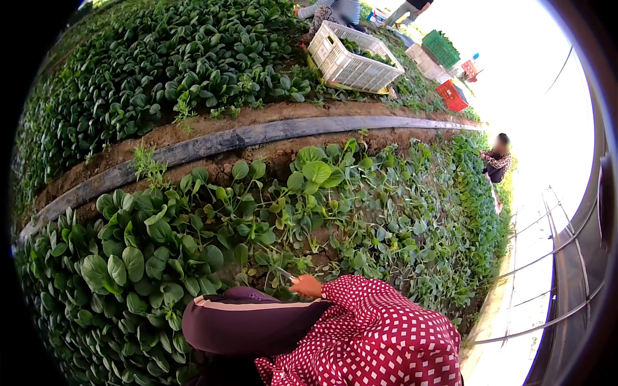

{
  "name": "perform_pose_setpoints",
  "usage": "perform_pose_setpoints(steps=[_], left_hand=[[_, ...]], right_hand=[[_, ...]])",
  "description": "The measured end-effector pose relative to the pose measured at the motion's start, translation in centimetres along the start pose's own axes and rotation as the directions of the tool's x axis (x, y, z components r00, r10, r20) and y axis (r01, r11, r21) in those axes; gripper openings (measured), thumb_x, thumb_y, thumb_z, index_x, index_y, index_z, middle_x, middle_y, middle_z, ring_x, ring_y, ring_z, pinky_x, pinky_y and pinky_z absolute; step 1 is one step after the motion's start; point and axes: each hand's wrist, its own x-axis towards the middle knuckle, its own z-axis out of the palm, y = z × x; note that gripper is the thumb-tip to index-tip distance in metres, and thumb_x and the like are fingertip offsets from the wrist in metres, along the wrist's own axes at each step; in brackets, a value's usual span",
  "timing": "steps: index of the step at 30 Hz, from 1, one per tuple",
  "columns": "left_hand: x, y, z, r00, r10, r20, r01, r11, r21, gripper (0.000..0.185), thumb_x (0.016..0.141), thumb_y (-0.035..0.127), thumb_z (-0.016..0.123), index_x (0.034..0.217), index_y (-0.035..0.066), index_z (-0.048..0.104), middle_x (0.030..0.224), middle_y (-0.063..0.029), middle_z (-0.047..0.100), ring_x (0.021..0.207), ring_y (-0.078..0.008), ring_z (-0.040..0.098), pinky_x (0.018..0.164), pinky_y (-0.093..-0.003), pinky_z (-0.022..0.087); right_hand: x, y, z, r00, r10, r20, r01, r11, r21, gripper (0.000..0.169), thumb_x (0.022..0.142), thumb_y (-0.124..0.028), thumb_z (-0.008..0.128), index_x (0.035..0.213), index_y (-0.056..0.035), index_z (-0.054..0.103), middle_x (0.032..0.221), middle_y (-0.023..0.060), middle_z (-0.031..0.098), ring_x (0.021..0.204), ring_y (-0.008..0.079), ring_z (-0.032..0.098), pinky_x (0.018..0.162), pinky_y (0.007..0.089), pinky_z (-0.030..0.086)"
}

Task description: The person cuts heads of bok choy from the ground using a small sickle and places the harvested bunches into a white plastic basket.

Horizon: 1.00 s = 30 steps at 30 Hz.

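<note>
My right hand point(307, 286) is closed around the handle of a small knife point(285, 273), its blade angled up and left over low greens. A red sleeve with white squares point(372, 299) covers that arm. My left hand is out of view. Beside my right hand is my bent knee in dark purple trousers point(251, 323). Left of the knee stand dense, dark-leaved greens point(133, 265) resembling pak choi. Ahead of the knife, sparser plants point(314, 173) grow from bare soil. Cut or flattened leaves and stems point(396, 231) litter the ground to the right.
A flat grey hose point(270, 132) runs along a soil furrow. Beyond it are another bed of greens point(203, 53) and a white plastic crate point(355, 62) holding greens. Green point(441, 48) and red crates point(452, 95) sit farther off. Several people are nearby. Metal greenhouse hoops point(545, 255) curve at right.
</note>
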Motion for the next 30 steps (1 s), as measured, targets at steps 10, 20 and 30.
perform_pose_setpoints(steps=[10,20,30], left_hand=[[-17.9,13.7,-4.9,0.917,0.397,0.041,-0.397,0.918,-0.009,0.055,0.094,0.031,0.058,0.143,0.012,0.042,0.14,-0.0076,0.048,0.116,-0.0205,0.053,0.092,-0.0388,0.047],[-8.3,22.4,16.6,0.624,0.531,0.573,-0.781,0.433,0.45,0.049,0.088,0.022,0.061,0.132,0.001,0.052,0.128,-0.0164,0.058,0.108,-0.0251,0.062,0.092,-0.033,0.049],[-0.5,24.7,27.1,0.543,0.783,0.303,-0.365,-0.105,0.925,0.025,0.08,0.01,0.059,0.098,-0.006,0.062,0.103,-0.0202,0.065,0.072,-0.0288,0.07,0.059,-0.0378,0.056]], right_hand=[[-3.0,-11.1,1.5,0.965,-0.182,-0.189,0.242,0.895,0.375,0.024,0.096,-0.03,0.059,0.097,-0.0086,0.048,0.062,0.0016,0.049,0.039,0.0066,0.035,0.034,0.0231,0.028],[2.2,-13.7,8.2,0.939,-0.308,-0.155,0.344,0.869,0.357,0.027,0.096,-0.031,0.057,0.093,-0.0046,0.055,0.073,0.0045,0.058,0.052,0.0092,0.051,0.046,0.0251,0.043],[4.3,-13.4,7.0,0.955,-0.276,-0.108,0.295,0.916,0.272,0.025,0.096,-0.031,0.055,0.091,-0.0067,0.054,0.069,0.0012,0.054,0.05,0.0075,0.046,0.045,0.024,0.039]])
